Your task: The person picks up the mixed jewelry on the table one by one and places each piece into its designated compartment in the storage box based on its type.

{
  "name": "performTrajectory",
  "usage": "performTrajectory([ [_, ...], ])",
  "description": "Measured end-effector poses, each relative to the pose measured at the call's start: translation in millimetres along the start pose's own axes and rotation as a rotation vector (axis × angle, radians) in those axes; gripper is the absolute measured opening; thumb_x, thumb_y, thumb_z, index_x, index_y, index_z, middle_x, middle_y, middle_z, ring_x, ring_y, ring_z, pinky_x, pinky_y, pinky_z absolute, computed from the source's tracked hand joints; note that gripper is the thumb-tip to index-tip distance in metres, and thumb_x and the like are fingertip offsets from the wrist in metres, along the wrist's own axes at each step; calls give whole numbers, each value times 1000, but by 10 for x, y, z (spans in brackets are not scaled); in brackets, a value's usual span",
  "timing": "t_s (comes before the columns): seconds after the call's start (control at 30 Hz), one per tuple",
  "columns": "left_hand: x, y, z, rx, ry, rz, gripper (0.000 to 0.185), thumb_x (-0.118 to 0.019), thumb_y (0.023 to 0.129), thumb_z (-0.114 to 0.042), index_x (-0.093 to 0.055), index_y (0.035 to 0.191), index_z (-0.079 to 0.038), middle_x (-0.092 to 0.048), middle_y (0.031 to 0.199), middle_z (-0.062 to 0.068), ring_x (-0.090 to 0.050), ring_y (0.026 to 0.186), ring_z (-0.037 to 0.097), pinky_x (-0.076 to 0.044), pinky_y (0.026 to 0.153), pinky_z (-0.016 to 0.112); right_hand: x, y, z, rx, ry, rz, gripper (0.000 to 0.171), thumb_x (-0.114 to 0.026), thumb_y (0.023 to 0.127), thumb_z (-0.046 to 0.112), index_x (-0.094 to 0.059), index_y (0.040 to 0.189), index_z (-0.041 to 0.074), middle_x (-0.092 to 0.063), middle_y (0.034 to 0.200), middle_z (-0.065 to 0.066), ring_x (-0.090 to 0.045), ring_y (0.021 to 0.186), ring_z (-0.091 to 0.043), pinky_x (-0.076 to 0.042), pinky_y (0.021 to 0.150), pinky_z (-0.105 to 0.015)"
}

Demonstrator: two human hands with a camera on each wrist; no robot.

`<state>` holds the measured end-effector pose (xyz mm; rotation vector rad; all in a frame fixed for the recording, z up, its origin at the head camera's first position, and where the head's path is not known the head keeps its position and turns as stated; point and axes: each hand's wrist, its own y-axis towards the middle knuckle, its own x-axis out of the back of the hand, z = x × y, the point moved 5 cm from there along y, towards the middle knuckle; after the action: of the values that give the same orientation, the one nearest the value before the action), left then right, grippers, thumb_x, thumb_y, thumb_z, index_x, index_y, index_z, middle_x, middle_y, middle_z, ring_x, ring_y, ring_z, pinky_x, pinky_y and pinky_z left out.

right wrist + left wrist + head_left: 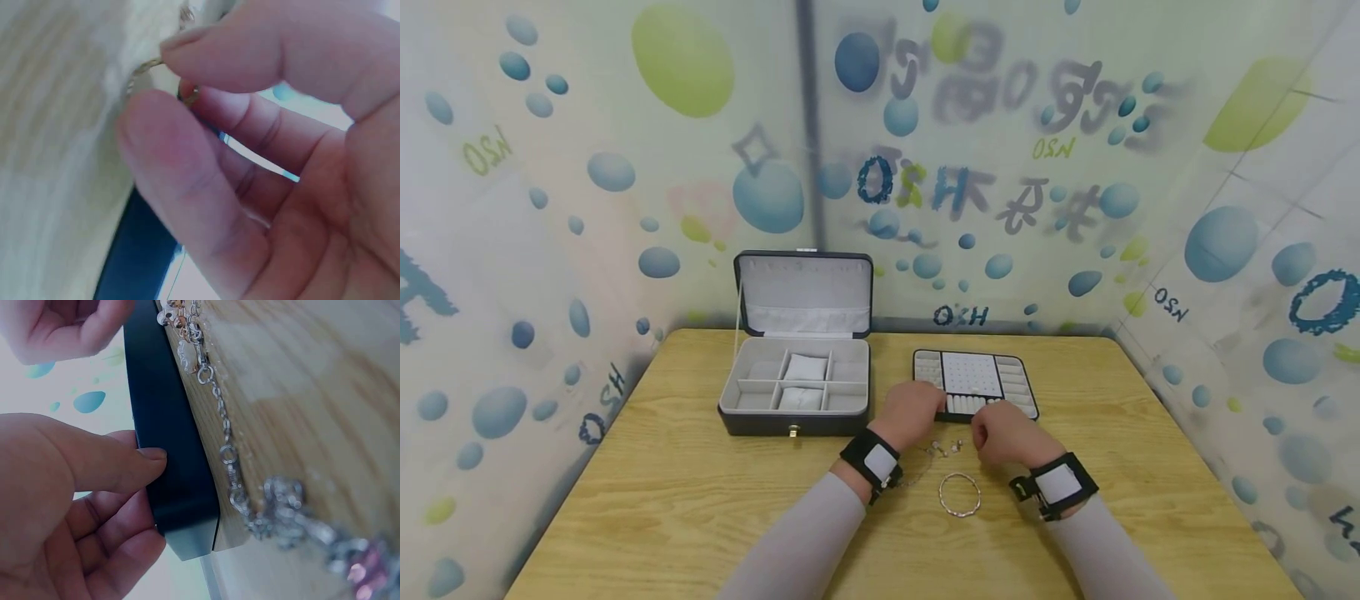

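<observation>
My left hand [913, 414] sits at the front-left corner of a black jewellery tray [1028, 392] with white inserts. In the left wrist view its thumb [134, 464] presses the tray's dark side wall [175, 456] and the other fingers curl at the tray's other side. My right hand [1000, 433] hovers by the tray's front edge and pinches a small gold ring [190, 95] between thumb and forefinger. A silver chain with charms [942, 450] [231, 469] lies on the table between my hands. A silver bangle [959, 493] lies just nearer to me.
An open black jewellery box [797, 421] with grey compartments and a raised lid stands left of the tray. Everything rests on a wooden table [662, 500] enclosed by patterned walls on three sides.
</observation>
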<state>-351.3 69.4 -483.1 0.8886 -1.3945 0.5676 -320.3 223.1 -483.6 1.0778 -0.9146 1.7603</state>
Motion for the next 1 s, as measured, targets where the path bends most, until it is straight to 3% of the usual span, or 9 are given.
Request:
performTrajectory([
  [0.17, 1, -1, -5, 1, 2, -2, 13, -74, 95, -11, -77, 92, -23, -76, 89, -8, -63, 76, 8, -51, 63, 28, 172, -2, -96, 48, -13, -91, 26, -77, 79, 1, -61, 69, 19, -56, 66, 5, -51, 66, -13, -41, 61, -29],
  [0.37, -47, 20, 13, 22, 1, -20, 16, -70, 98, -14, -76, 86, -24, -74, 86, -8, -62, 75, 6, -50, 60, 28, 332, -3, -254, 46, 47, -168, 22, -80, 75, 2, -64, 75, 16, -59, 73, 3, -53, 71, -14, -44, 66, -31],
  [0.63, -56, 26, 13, 38, -8, -10, 16, -69, 99, -15, -77, 87, -24, -75, 88, -8, -62, 75, 7, -50, 60, 29, 396, -3, -425, -3, 101, -259, 14, -77, 79, 5, -67, 79, 15, -64, 79, 0, -56, 76, -17, -48, 69, -33],
  [1.0, -11, 10, 4, 35, -16, -13, 17, -69, 99, -14, -77, 87, -24, -74, 85, -8, -59, 71, 7, -47, 57, 28, 401, 20, -515, 27, 95, -385, 12, -79, 81, 3, -70, 83, 11, -67, 81, -1, -58, 77, -16, -51, 71, -34],
])
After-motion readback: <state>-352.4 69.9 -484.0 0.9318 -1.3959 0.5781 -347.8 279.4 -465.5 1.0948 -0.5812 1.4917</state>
